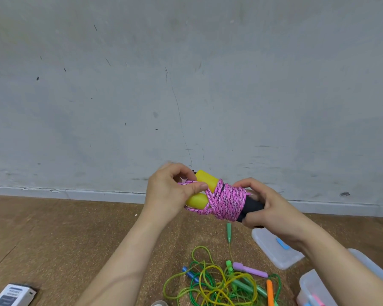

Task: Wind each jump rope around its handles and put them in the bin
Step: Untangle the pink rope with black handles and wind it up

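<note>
The pink jump rope [228,199] is held in the air above the floor, nearly all of it coiled round its two handles [205,180]. The bundle's long axis runs side to side, with the yellow ends up and to the left and the black ends down and to the right. The left hand [166,195] pinches the last slack loop of cord between thumb and fingers [199,186], just beside the yellow ends. The right hand [272,213] is curled round the black ends and steadies the bundle. The tuck looks like the left hand's job. The bin [305,281] sits on the floor below and to the right, under the right forearm, so the right hand is nearer for the drop. A tangle of green and yellow ropes [210,283] lies on the floor beside the bin.
</note>
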Demonstrator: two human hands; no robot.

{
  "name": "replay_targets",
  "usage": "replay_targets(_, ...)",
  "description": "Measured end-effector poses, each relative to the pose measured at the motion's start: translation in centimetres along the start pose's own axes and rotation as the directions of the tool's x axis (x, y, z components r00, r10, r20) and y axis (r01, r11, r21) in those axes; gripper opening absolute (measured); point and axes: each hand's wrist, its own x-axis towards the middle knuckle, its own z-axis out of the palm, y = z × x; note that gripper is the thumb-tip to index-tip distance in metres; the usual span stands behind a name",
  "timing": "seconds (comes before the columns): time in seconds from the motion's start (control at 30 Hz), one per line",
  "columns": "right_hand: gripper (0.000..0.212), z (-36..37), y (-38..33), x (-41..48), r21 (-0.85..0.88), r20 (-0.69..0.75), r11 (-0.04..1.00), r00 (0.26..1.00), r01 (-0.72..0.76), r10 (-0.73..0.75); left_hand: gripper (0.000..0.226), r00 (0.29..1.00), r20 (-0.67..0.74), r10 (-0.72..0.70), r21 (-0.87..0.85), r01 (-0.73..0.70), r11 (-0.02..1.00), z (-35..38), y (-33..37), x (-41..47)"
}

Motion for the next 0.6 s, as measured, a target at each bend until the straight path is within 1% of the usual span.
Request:
replay_targets(0.03, 0.059, 0.0, 0.0, 0.0, 0.012, 0.006, 1.000, 1.000, 0.000, 0.000, 0.028, 0.998, 0.024, -0.056, -0.045, 0.057, 0.997, -0.1, -0.1, 0.1)
replay_targets(0.07, 0.059, 0.0, 0.0, 0.0, 0.025, 0.009, 1.000, 1.000, 0.002, -0.002, 0.030, 0.991, 0.071, -0.117, -0.134, 0.126, 0.983, -0.3, -0.2, 0.2)
replay_targets(0.13, 0.058, -0.1, -0.1, 0.0, 0.049, 0.025, 0.999, 1.000, 0.000, -0.001, 0.034, 0.960, 0.202, -0.194, -0.300, 0.249, 0.921, -0.5, -0.3, 0.1)
replay_targets(0.17, 0.058, -0.2, -0.1, -0.1, 0.050, 0.041, 0.999, 0.999, 0.002, -0.004, 0.033, 0.949, 0.247, -0.197, -0.347, 0.276, 0.896, -0.6, -0.2, 0.1)
replay_targets(0.23, 0.059, -0.5, -0.4, -0.2, -0.001, 0.103, 1.000, 0.995, -0.002, 0.002, 0.032, 0.947, 0.268, -0.178, -0.394, 0.276, 0.877, -0.8, 0.1, -0.1)
replay_targets(0.27, 0.059, -0.7, -0.7, -0.4, -0.044, 0.153, 0.999, 0.988, -0.015, 0.021, 0.032, 0.951, 0.261, -0.165, -0.395, 0.261, 0.881, -0.9, 0.2, -0.2)
replay_targets(0.33, 0.052, -1.0, -1.1, -0.6, -0.150, 0.241, 0.988, 0.968, -0.036, 0.071, 0.031, 0.956, 0.264, -0.131, -0.325, 0.216, 0.921, -0.9, 0.6, -0.5)
replay_targets(0.37, 0.050, -0.9, -1.2, -0.6, -0.237, 0.248, 0.971, 0.966, -0.014, 0.074, 0.031, 0.954, 0.281, -0.107, -0.262, 0.184, 0.947, -0.6, 0.8, -0.8)
replay_targets(0.43, 0.058, 0.0, -1.2, -0.4, -0.407, 0.173, 0.910, 0.985, 0.075, -0.004, 0.032, 0.945, 0.322, -0.063, -0.171, 0.124, 0.977, 0.1, 1.5, -1.3)
replay_targets(0.5, 0.061, 1.3, -1.2, 0.0, -0.431, 0.109, 0.891, 0.988, 0.145, -0.108, 0.032, 0.942, 0.334, -0.035, -0.147, 0.089, 0.985, 0.9, 1.9, -1.8)
replay_targets(0.57, 0.059, 2.0, -0.9, 0.4, -0.376, 0.089, 0.909, 0.983, 0.182, -0.160, 0.031, 0.945, 0.324, -0.037, -0.165, 0.095, 0.982, 1.2, 1.9, -1.8)
replay_targets(0.6, 0.055, 2.1, -0.8, 0.5, -0.343, 0.093, 0.918, 0.979, 0.201, -0.180, 0.030, 0.943, 0.331, -0.047, -0.198, 0.118, 0.973, 1.1, 1.8, -1.7)
